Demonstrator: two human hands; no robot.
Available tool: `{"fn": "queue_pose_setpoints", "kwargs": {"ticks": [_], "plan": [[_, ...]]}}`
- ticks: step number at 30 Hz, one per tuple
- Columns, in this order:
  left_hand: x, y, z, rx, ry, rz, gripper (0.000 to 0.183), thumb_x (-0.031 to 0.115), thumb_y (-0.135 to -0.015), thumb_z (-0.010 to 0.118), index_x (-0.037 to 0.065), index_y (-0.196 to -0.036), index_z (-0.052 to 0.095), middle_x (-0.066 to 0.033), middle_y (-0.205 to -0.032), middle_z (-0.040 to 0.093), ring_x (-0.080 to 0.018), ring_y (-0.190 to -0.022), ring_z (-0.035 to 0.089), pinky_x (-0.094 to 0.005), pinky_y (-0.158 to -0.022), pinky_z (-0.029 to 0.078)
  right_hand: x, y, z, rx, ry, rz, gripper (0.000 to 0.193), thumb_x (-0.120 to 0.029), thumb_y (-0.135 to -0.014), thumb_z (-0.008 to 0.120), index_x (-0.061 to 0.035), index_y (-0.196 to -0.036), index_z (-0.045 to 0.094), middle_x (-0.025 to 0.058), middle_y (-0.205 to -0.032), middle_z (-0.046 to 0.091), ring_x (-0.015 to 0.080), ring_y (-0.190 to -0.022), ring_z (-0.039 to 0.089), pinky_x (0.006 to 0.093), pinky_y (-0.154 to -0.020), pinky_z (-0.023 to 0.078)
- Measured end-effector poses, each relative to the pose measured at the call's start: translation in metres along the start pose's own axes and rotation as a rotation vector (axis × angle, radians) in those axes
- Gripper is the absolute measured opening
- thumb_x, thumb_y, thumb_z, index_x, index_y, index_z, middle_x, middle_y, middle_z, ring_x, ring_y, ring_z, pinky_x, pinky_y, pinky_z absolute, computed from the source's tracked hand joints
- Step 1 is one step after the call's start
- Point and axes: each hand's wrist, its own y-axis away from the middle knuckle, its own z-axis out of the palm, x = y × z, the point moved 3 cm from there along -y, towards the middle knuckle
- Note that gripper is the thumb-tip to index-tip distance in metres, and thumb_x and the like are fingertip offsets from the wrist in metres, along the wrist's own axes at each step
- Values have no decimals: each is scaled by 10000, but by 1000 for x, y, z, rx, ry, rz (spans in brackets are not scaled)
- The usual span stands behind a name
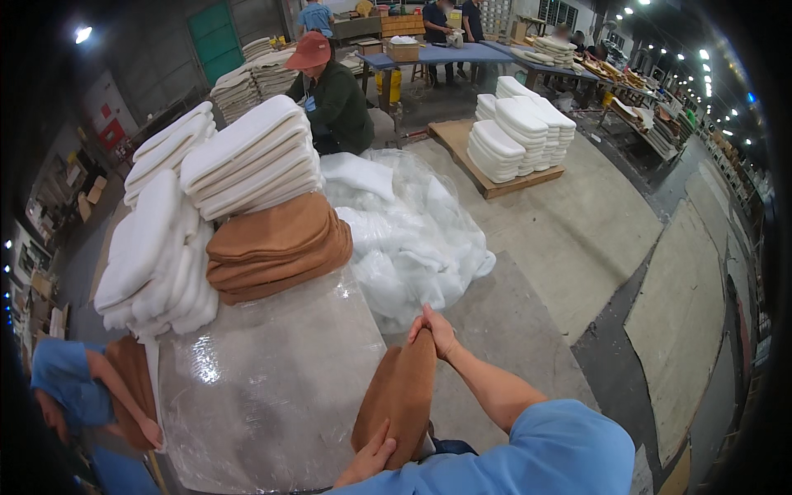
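Observation:
A brown fabric pad (400, 392), long and round-ended, stands upright in front of my body, bent along its length. At its far upper end my right hand (436, 333) is closed round the edge. Lower down, my left hand (373, 455) grips the near end, thumb and fingers against the fabric. To the left, a table covered with clear plastic film (264, 379) carries a stack of similar brown pads (276, 247). Thick white pads (252, 157) are piled behind that stack, and more white pads (153, 256) lie beside it.
Crumpled clear plastic with white padding (412, 239) heaps beyond the table. A co-worker in a red cap (330, 99) sits behind it. Another in blue (78, 388) handles a brown pad at left. White pads (524, 128) sit on a wooden pallet (462, 153); blue-topped tables (445, 54) stand farther back.

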Motion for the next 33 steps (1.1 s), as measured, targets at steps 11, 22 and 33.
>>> {"fn": "queue_pose_setpoints", "kwargs": {"ticks": [11, 22, 33], "plan": [[-67, -44, 18, 287, 113, -60, 606, 526, -1079, 457, 38, -1427, 546, -276, -1320, 606, -452, -1237, 587, -510, -1017, 472, 94, -46, -11, 61, -42, 30, 750, -631, -1085, 442, -23, -716, 682, 109, -682, 688, 210, -618, 650, 349, -641, 533], [-80, 52, -25, 327, 639, -266, 623, 518, -1101, 441, 43, -1499, 504, -227, -1429, 577, -381, -1322, 564, -467, -1082, 460, -22, -8, 34, 253, 40, -276, 578, -481, -1089, 524, -54, -723, 655, 59, -709, 670, 173, -668, 611, 341, -653, 487], [121, -12, -77, 193, 725, 618, 697, 512, -1170, 301, 19, -1663, 301, -80, -1624, 461, -193, -1455, 463, -360, -1217, 360, -176, 72, 229, -269, 47, -1074, 455, -350, -1135, 421, 26, -1257, 645, 149, -1224, 689, 253, -1150, 619, 378, -1060, 447]]}}
